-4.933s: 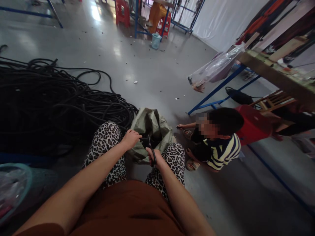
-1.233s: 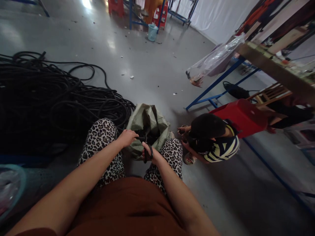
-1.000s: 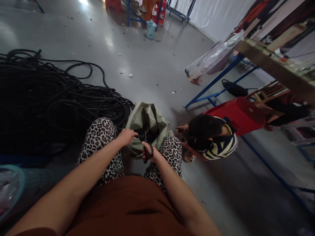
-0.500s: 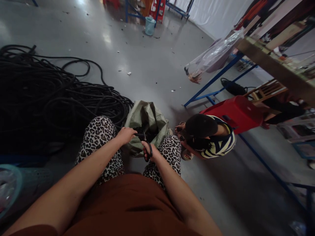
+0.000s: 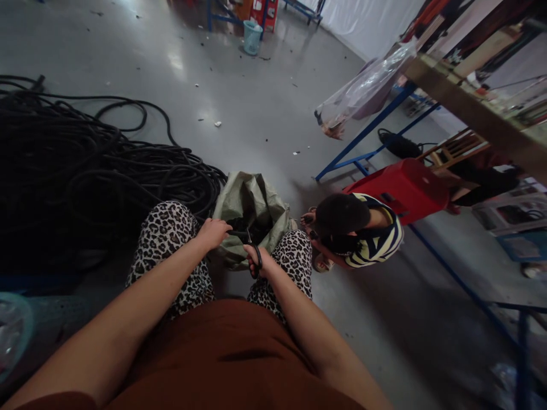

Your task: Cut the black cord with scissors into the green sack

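Observation:
My right hand (image 5: 262, 263) grips a pair of black-handled scissors (image 5: 257, 256), their blades pointing up and away from me over the mouth of a grey-green woven sack (image 5: 276, 213). Across from it, my left hand (image 5: 213, 232) pinches a short length of black cord (image 5: 239, 234), whose far end lies by the scissor blades. Whether the blades touch the cord is too small to tell. Dark pieces lie inside the sack, which stands open between my knees. To its left, a large heap of black cord (image 5: 141, 171) spreads over the floor.
Close on the right, a person in a striped shirt (image 5: 376, 239) crouches beside the sack. Behind that person are a red plastic stool (image 5: 410, 182) and a blue-legged table (image 5: 461, 97). A light-blue basket (image 5: 17, 330) stands at lower left, and another blue basket (image 5: 252, 39) farther off.
The view has shifted slightly, so surroundings sit a little further left and higher. My hands stay over the sack with the cord and scissors; the scissors have turned slightly.

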`<state>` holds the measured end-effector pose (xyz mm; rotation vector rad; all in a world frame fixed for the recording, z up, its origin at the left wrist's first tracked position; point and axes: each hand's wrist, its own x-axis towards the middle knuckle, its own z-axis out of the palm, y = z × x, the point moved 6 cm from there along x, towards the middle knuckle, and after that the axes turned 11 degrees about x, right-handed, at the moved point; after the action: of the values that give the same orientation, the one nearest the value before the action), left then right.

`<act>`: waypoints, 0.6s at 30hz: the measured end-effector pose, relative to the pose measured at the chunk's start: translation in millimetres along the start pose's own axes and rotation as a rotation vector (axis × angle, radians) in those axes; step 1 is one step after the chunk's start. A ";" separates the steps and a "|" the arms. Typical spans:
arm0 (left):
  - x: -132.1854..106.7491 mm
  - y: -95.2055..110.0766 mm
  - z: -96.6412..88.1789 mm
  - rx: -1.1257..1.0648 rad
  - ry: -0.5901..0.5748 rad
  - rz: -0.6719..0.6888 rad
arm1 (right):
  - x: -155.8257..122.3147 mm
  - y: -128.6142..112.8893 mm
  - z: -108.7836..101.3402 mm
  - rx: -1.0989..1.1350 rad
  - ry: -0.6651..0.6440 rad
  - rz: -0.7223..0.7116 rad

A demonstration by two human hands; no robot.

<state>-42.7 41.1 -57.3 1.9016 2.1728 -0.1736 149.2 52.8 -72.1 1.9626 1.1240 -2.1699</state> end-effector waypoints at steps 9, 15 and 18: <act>-1.7 2.3 -2.4 0.055 -0.025 0.008 | 5.2 3.8 1.2 -0.063 0.001 -0.009; -1.7 1.4 -3.6 0.027 0.005 -0.006 | 9.7 5.5 -0.3 -0.083 -0.006 -0.027; -2.5 1.9 -4.7 0.054 0.009 0.003 | 12.4 8.1 -0.7 -0.025 -0.024 -0.016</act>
<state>-41.0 40.2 -51.9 1.9381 2.1919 -0.2265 150.8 52.6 -86.8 1.9195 1.1621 -2.1700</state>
